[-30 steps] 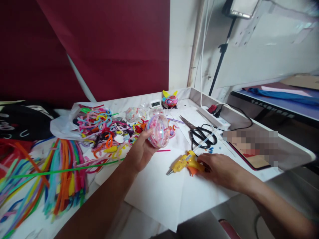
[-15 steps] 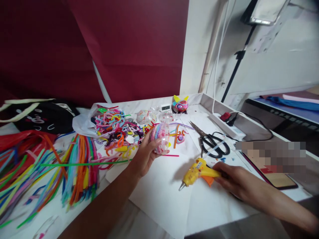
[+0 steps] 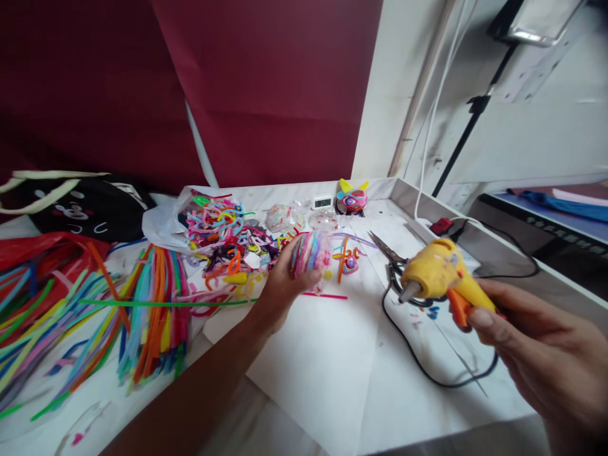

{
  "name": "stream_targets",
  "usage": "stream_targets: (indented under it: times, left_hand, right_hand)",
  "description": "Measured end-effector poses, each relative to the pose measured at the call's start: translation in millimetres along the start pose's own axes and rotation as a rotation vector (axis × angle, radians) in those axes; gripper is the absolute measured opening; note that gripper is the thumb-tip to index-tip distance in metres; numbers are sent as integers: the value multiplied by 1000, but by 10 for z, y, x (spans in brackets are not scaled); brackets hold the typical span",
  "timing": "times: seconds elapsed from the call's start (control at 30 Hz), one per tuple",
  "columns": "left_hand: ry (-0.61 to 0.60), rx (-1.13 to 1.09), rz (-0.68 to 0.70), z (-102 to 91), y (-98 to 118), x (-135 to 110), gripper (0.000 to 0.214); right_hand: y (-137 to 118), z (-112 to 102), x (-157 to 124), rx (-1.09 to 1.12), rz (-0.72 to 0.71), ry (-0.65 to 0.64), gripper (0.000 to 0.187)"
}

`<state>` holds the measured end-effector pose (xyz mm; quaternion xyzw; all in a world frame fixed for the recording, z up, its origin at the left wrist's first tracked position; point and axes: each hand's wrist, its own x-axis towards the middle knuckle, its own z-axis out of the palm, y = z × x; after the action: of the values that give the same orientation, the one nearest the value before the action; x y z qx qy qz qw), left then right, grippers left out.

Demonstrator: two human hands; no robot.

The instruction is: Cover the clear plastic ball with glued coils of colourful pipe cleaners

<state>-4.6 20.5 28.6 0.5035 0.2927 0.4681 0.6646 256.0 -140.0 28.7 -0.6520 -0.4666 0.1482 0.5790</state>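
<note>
The left hand [image 3: 280, 288] curls around a round ball banded with fuzzy pink, blue and purple strips [image 3: 311, 254], thumb across its lower near side and most fingers out of sight; whether its underside touches the white paper sheet [image 3: 313, 354] is hard to tell. The right hand [image 3: 546, 348] — cut off at the picture's edge — grips the handle of a yellow plastic glue gun [image 3: 434, 272] above the worktop [image 3: 268, 415], its body hiding part of the black-handled metal scissors [image 3: 386, 246].
</note>
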Motion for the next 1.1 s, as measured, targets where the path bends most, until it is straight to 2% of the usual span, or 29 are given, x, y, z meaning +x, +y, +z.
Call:
stream_targets:
  times: [0.07,0.13,0.3,0.43,0.57,0.8,0.9,1.1]
  left_hand:
    - [-19,20,13,-19,-11,4,86]
    - [-46,45,23,-44,-24,11,87]
    - [-99,109,74,-88,-44,8,87]
    - [-123,141,101,-71,-28,-22,85]
    - [-148,142,91,-25,21,-52,91]
    - [-161,159,108,14,58,-76,92]
    - [-159,166,111,20,59,-89,90]
    - [-136,160,92,45,72,-118,89]
  right_hand:
    - [-95,90,-9,125,117,44,45]
    - [-229,177,-12,173,160,40,46]
    - [-483,327,-19,14,-33,0,23]
    - [-410,357,-106,19,-149,-71,12]
    - [-284,371,-198,24,-157,-53,22]
    - [-365,413,-185,-117,-326,-29,15]
    - [-370,403,-210,-162,-353,-29,12]
    - [-314,370,-238,-240,-434,-103,17]
